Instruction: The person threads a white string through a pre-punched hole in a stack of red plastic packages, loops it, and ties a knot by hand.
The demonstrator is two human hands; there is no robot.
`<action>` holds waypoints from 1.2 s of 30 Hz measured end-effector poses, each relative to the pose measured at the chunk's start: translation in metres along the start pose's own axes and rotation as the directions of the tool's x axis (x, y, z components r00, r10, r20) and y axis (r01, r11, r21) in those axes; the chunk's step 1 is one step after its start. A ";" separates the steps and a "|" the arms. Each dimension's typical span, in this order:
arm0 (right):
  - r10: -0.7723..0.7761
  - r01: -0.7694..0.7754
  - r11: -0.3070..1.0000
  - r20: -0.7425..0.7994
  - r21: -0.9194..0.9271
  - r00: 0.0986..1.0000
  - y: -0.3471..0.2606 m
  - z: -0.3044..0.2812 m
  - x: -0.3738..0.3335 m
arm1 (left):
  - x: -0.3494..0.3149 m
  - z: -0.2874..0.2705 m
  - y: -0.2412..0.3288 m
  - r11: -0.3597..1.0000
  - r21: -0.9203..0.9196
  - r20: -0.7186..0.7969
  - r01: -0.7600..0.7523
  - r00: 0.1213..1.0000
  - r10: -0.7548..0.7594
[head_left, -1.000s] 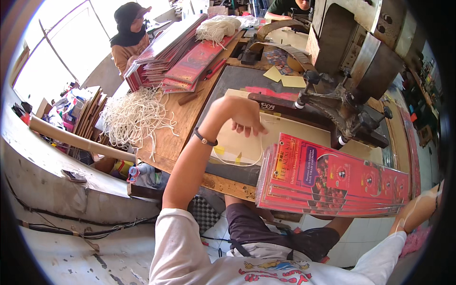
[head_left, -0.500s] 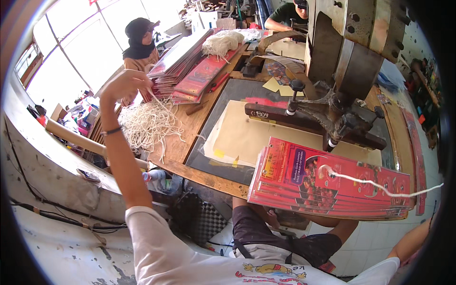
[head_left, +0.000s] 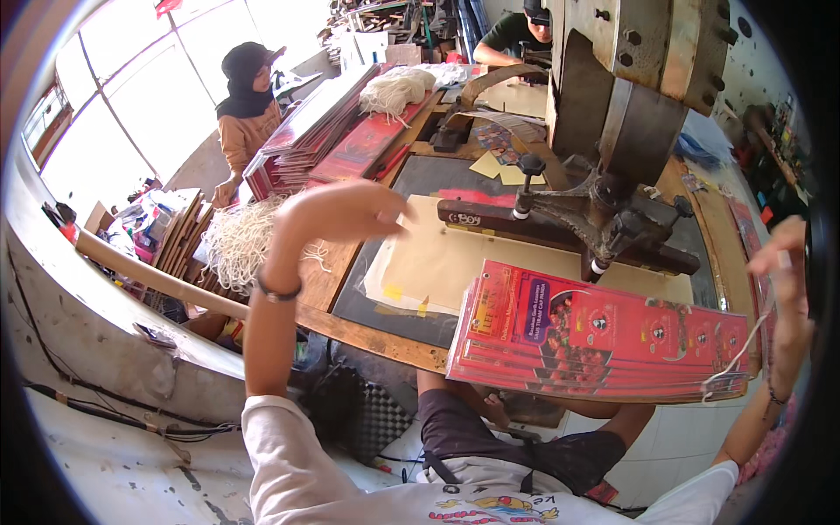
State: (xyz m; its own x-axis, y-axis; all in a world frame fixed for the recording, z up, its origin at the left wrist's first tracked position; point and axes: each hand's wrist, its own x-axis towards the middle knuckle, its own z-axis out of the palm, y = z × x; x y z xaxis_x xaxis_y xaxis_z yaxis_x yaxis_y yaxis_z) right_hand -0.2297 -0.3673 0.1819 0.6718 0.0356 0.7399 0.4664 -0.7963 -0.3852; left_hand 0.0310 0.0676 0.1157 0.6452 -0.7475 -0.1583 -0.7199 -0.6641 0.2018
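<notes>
My left hand (head_left: 346, 213) hangs above the table between the heap of loose white cord (head_left: 241, 247) and the pressing machine. Motion smears its fingers, and I see nothing in them. At the right edge, my right hand (head_left: 783, 276) is raised beside the stack of flat red printed plastic sheets (head_left: 604, 337). A single white cord (head_left: 739, 359) runs from this hand down across the sheets' right end, where its lower end curls. The right fingers are partly blurred, but the cord appears gripped. The sheet stack lies at the table's near edge, fanned toward me.
A heavy metal press (head_left: 604, 206) with a dark bar stands over beige paper (head_left: 411, 254) on a dark board. Behind the cord heap are piled red sheets (head_left: 359, 153) with a white cord bundle (head_left: 394, 92) on top. Two people (head_left: 249, 114) work at the far side.
My left hand has moved right, away from the cord heap. My right hand has come into view, and the white cord has shifted from mid-stack to the right end of the sheets.
</notes>
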 end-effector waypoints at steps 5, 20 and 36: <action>0.067 -0.169 0.964 0.429 0.206 0.901 -0.007 0.108 0.003 | 0.035 0.024 0.041 0.990 -0.103 0.187 -0.091 0.976 0.109; -0.215 -0.089 0.904 0.625 0.417 0.751 0.010 0.220 -0.004 | 0.076 0.083 0.022 0.851 -0.322 -0.109 -0.415 0.909 0.402; -0.330 -0.072 0.778 0.504 0.624 0.798 0.026 0.249 -0.018 | 0.100 0.106 0.004 0.430 -0.748 -0.199 -0.506 0.789 0.582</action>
State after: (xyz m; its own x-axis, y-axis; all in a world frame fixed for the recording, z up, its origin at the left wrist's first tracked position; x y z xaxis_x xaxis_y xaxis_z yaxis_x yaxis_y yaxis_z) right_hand -0.0866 -0.2383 0.0214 0.6723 0.5957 0.4394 0.6736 -0.2460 -0.6970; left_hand 0.0654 -0.0113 -0.0017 0.1411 -0.9725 0.1853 -0.4446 0.1050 0.8895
